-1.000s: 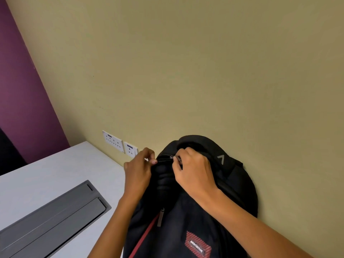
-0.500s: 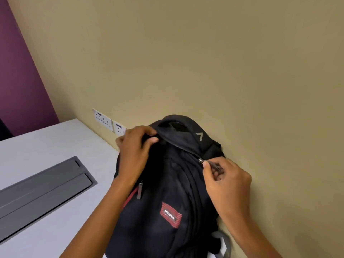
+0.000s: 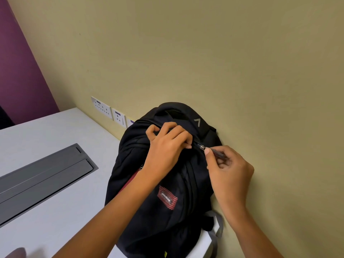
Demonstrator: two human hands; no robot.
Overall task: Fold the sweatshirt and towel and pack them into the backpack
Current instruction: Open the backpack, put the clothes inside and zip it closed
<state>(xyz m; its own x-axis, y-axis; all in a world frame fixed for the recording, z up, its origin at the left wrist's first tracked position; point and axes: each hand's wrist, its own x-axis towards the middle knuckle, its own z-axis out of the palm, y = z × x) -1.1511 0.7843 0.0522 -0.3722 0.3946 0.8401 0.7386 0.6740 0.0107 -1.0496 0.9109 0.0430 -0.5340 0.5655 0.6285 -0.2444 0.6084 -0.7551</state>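
The black backpack (image 3: 134, 164), stood on the white table (image 3: 55, 211) against the wall (image 3: 223, 53), looks soft and floppy, so its top is gripped by the left hand (image 3: 167, 148) while the small zip pull (image 3: 216, 154) is pinched by the right hand (image 3: 230, 170).

I see backpack (image 3: 149, 211) on tabletop (image 3: 65, 211), against wall (image 3: 223, 62); sockets (image 3: 109, 109) on wall to its left; hatch (image 3: 41, 175) set in tabletop farther left. Left hand (image 3: 167, 146) atop backpack, right hand (image 3: 230, 170) on zip pull (image 3: 216, 154) at its right.
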